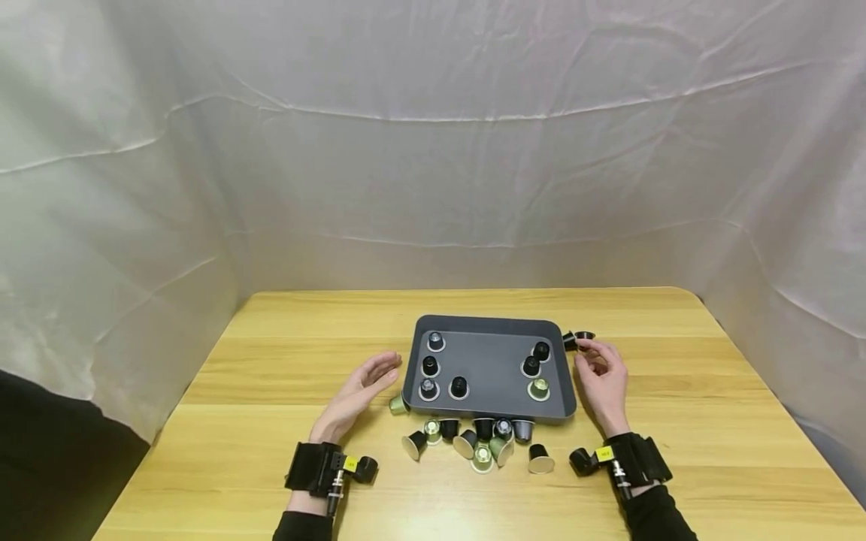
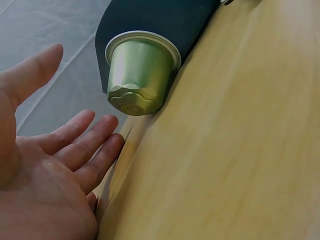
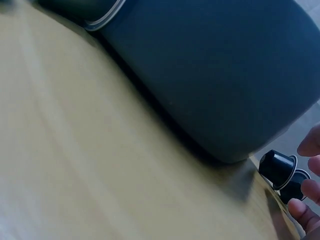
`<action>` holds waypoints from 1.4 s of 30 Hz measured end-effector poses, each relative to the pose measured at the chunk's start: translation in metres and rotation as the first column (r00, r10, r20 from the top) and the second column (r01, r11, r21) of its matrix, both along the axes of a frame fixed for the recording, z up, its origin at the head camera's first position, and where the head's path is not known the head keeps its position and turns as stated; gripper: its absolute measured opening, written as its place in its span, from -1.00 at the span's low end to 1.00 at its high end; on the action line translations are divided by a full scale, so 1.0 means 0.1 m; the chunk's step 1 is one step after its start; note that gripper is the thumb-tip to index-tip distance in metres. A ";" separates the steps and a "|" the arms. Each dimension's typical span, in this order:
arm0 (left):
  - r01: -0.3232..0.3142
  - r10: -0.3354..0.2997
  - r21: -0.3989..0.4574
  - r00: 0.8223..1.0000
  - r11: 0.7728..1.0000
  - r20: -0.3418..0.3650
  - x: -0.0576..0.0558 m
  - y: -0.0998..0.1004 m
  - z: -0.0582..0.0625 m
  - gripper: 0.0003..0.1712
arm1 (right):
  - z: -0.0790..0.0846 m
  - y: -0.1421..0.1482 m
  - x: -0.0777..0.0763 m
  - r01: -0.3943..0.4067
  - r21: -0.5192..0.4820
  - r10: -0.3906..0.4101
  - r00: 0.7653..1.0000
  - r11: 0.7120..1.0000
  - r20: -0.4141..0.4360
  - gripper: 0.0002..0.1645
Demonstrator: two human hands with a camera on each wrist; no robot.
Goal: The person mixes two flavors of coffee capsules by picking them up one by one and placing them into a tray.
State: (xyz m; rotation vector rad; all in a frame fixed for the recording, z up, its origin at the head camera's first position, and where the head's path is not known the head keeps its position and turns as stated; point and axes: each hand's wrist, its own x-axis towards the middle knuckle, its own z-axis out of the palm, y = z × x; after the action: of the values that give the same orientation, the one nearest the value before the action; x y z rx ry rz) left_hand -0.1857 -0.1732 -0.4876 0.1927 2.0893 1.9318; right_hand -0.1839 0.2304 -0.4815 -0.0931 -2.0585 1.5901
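Note:
A dark grey tray holds several coffee capsules standing rim down, black ones and a green one among them. My left hand is by the tray's left side, fingers extended, holding nothing. Close to those fingers, a green capsule lies against the tray's outer wall. Off the tray's right side, my right hand reaches with bent, separated fingers to two black capsules, a nearer one and one partly hidden. Whether a fingertip touches the hidden one is unclear.
Several loose capsules lie along the tray's front edge, including a black one on its side and a green one. A wooden table carries everything. Pale fabric hangs behind it and at both sides.

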 end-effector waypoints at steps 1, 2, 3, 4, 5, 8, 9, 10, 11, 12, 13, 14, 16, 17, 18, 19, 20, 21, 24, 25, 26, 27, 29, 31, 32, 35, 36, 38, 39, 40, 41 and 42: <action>0.009 -0.009 0.001 1.000 1.000 -0.005 0.00 0.00 0.00 -0.32 | 0.00 0.00 0.00 -0.002 0.004 0.002 1.000 1.000 -0.001 -0.68; 0.019 -0.019 0.005 1.000 1.000 -0.006 0.00 0.00 0.00 -0.32 | 0.00 0.00 0.00 -0.004 0.008 0.004 1.000 1.000 -0.001 -0.67; 0.032 -0.032 0.002 0.999 0.999 -0.006 0.00 0.00 0.00 -0.30 | 0.00 0.00 0.00 -0.005 0.009 0.005 1.000 1.000 0.000 -0.67; 0.046 -0.046 -0.002 0.999 0.999 -0.006 0.00 -0.01 0.00 -0.28 | 0.00 0.00 0.00 -0.008 0.004 0.008 1.000 1.000 0.000 -0.67; 0.064 -0.064 -0.011 0.998 0.998 -0.010 0.00 -0.02 0.00 -0.25 | 0.00 0.01 0.00 -0.010 0.003 0.010 1.000 1.000 0.005 -0.67; 0.137 -0.138 -0.048 0.990 0.989 -0.029 0.02 -0.04 0.00 -0.14 | 0.00 0.01 0.00 -0.015 -0.004 0.015 1.000 1.000 0.018 -0.67; 0.160 -0.162 -0.059 0.986 0.985 -0.034 0.02 -0.05 0.00 -0.11 | 0.00 0.01 0.00 -0.015 -0.008 0.016 1.000 1.000 0.022 -0.67; 0.181 -0.184 -0.062 0.982 0.981 -0.039 0.03 -0.05 0.00 -0.08 | 0.00 0.01 0.00 -0.015 -0.008 0.015 1.000 1.000 0.026 -0.67; 0.202 -0.205 -0.067 0.978 0.977 -0.044 0.03 -0.05 0.00 -0.05 | 0.00 0.01 0.00 -0.015 -0.009 0.015 0.999 1.000 0.029 -0.67; 0.220 -0.223 -0.066 0.974 0.973 -0.046 0.04 -0.06 0.00 -0.03 | 0.00 0.01 0.01 -0.015 -0.011 0.015 0.999 1.000 0.029 -0.67; 0.238 -0.241 -0.066 0.969 0.969 -0.051 0.04 -0.06 0.00 -0.01 | 0.00 0.01 0.01 -0.015 -0.011 0.015 0.999 1.000 0.030 -0.67; 0.250 -0.253 -0.064 0.966 0.966 -0.048 0.04 -0.06 0.00 0.01 | 0.01 0.01 0.01 -0.014 -0.010 0.015 0.999 1.000 0.031 -0.67; 0.273 -0.277 -0.070 0.960 0.959 -0.047 0.04 -0.06 0.00 0.04 | 0.01 0.00 0.01 -0.013 -0.006 0.013 0.999 1.000 0.034 -0.68; 0.284 -0.289 -0.078 0.956 0.956 -0.050 0.04 -0.07 0.00 0.05 | 0.01 0.00 0.02 -0.012 -0.004 0.012 0.999 1.000 0.035 -0.68; 0.294 -0.299 -0.081 0.953 0.952 -0.053 0.05 -0.07 0.00 0.06 | 0.01 0.00 0.02 -0.011 -0.001 0.011 0.999 1.000 0.038 -0.68; 0.303 -0.308 -0.088 0.950 0.949 -0.057 0.05 -0.07 0.00 0.06 | 0.01 0.00 0.02 -0.010 0.002 0.009 0.999 1.000 0.041 -0.68; 0.307 -0.312 -0.089 0.949 0.948 -0.052 0.05 -0.08 0.00 0.06 | 0.01 0.00 0.02 -0.008 0.005 0.008 0.999 1.000 0.044 -0.69; 0.309 -0.315 -0.091 0.948 0.947 -0.051 0.04 -0.08 -0.01 0.06 | 0.01 0.00 0.02 -0.007 0.006 0.007 0.999 1.000 0.046 -0.69; 0.315 -0.321 -0.099 0.946 0.944 -0.049 0.04 -0.08 -0.01 0.05 | 0.01 -0.01 0.02 -0.006 0.002 0.006 0.999 1.000 0.052 -0.69; 0.312 -0.318 -0.102 0.947 0.945 -0.045 0.04 -0.08 -0.01 0.04 | 0.02 -0.01 0.02 -0.006 0.001 0.006 0.999 1.000 0.052 -0.69; 0.309 -0.314 -0.104 0.948 0.946 -0.042 0.04 -0.09 -0.01 0.04 | 0.02 -0.01 0.02 -0.006 0.000 0.006 0.999 1.000 0.053 -0.69; 0.306 -0.312 -0.107 0.949 0.946 -0.041 0.04 -0.09 -0.01 0.03 | 0.02 -0.01 0.02 -0.008 -0.001 0.008 0.999 1.000 0.054 -0.69; 0.297 -0.303 -0.115 0.952 0.948 -0.043 0.04 -0.08 -0.01 0.00 | 0.02 -0.01 0.02 -0.009 0.000 0.009 0.999 1.000 0.054 -0.69; 0.287 -0.295 -0.124 0.954 0.950 -0.052 0.04 -0.08 -0.01 -0.03 | 0.01 -0.01 0.02 -0.009 0.005 0.008 0.999 1.000 0.053 -0.70; 0.283 -0.292 -0.126 0.955 0.951 -0.055 0.05 -0.08 0.00 -0.05 | 0.01 -0.01 0.02 -0.008 0.007 0.008 0.999 1.000 0.052 -0.70; 0.273 -0.284 -0.134 0.956 0.953 -0.073 0.05 -0.08 0.00 -0.09 | 0.01 -0.01 0.02 -0.005 0.010 0.005 0.999 1.000 0.049 -0.70; 0.271 -0.282 -0.134 0.956 0.953 -0.077 0.05 -0.08 0.00 -0.11 | 0.01 -0.01 0.02 -0.005 0.010 0.005 0.999 1.000 0.049 -0.71; 0.262 -0.274 -0.132 0.958 0.956 -0.082 0.05 -0.08 -0.01 -0.13 | 0.01 -0.01 0.02 -0.004 0.012 0.003 0.999 1.000 0.052 -0.71; 0.259 -0.271 -0.133 0.958 0.957 -0.088 0.05 -0.08 -0.01 -0.14 | 0.01 -0.01 0.02 -0.003 0.011 0.003 0.999 1.000 0.053 -0.71; 0.256 -0.269 -0.134 0.959 0.957 -0.093 0.05 -0.08 -0.01 -0.14 | 0.01 -0.01 0.02 -0.004 0.010 0.003 0.998 1.000 0.055 -0.71; 0.253 -0.267 -0.136 0.959 0.958 -0.097 0.05 -0.08 -0.02 -0.15 | 0.01 -0.01 0.02 -0.004 0.010 0.003 0.998 1.000 0.056 -0.72; 0.249 -0.264 -0.139 0.959 0.958 -0.100 0.05 -0.08 -0.02 -0.16 | 0.01 -0.01 0.02 -0.005 0.011 0.004 0.998 1.000 0.058 -0.72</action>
State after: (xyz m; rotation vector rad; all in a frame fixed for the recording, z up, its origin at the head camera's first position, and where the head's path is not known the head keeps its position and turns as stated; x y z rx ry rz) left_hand -0.1812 -0.1811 -0.4894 0.5349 2.1292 1.6682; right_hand -0.1823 0.2299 -0.4810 -0.1320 -2.1129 1.5953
